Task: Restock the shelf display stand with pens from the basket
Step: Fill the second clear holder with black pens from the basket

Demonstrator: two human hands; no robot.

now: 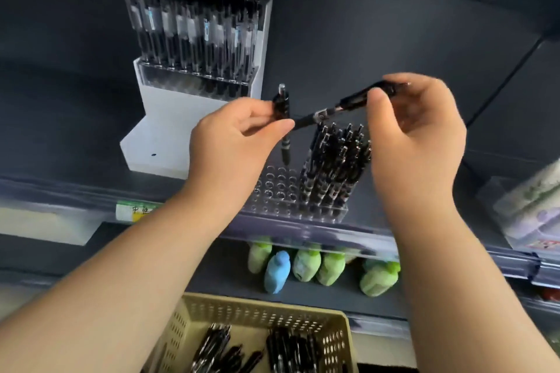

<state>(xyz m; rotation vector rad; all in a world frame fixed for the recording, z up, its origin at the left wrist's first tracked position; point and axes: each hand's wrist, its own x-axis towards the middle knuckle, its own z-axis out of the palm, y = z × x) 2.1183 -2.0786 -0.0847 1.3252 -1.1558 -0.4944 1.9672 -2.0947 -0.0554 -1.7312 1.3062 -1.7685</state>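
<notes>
Pens [333,166] of black plastic, with silver clips and ringed lower barrels, stand packed upright in the right half of a clear acrylic display stand [272,191] on the dark shelf [75,130]. Rows of round holes show in the stand's left half. The left hand [239,142] has its grip pinched on an upright black pen [285,151] between thumb and curled fingers, tip down just above those holes. The right hand [415,130] has its grip closed round a slanted black pen [351,101], whose lower end lies near the left thumb. Below, a beige perforated plastic basket [266,303] holds more loose black pens [291,345].
</notes>
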